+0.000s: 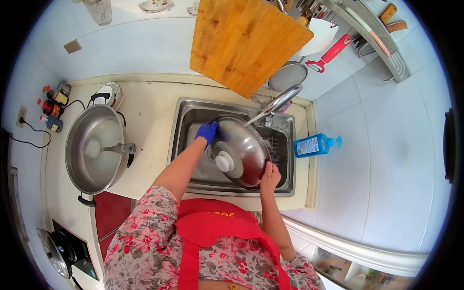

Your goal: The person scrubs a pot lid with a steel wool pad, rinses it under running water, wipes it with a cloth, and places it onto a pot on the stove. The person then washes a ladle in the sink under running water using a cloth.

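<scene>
A domed stainless steel pot lid [246, 145] with a white knob is held tilted over the sink [182, 145]. My left hand [207, 133], in what looks like a blue glove, grips the lid's upper left rim; its fingertips are partly hidden. Bare and closed, my right hand [270, 178] pinches the lower right rim. From the chrome faucet [285, 99] a stream of water falls onto the upper part of the lid. Under the lid's right side, a wire rack partly shows in the smaller basin.
Left on the counter [150, 116] stands a large steel pan [72, 145] with a ladle-like tool inside. A blue soap bottle [309, 146] is right of the sink. A wooden cutting board [241, 43] overhangs the back. Sauce bottles [54, 108] and a stove [77, 251] are far left.
</scene>
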